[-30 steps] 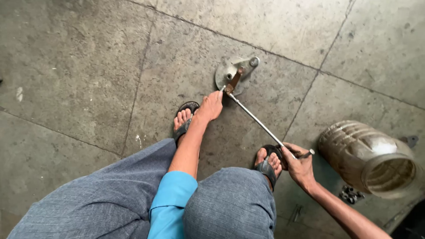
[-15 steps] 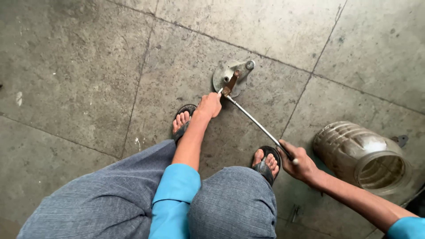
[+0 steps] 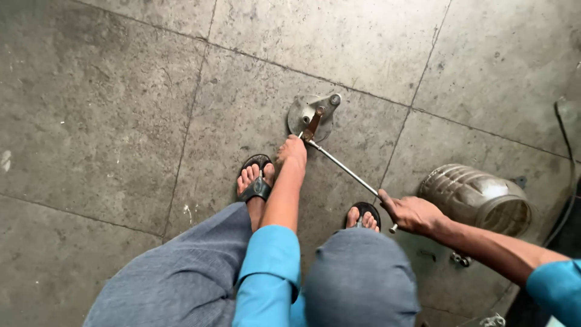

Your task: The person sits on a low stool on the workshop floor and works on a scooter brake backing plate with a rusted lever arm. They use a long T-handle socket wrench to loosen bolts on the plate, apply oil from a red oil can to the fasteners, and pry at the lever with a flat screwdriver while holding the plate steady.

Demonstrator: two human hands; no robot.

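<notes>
Grey trousers and sandalled feet sit at left; the left hand pinches the rod where it meets the metal disc on the floor. Since a second ago, the right hand, clenched on the rod's near end, has swung lower. Jar stays beside it; the fitting is hard to make out

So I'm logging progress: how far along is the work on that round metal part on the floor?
Done: nothing shows finished. In hand: the left hand steadies the long rod where it meets the round metal part; the right hand grips its far end. Left: the rod remains engaged on the part.
</notes>
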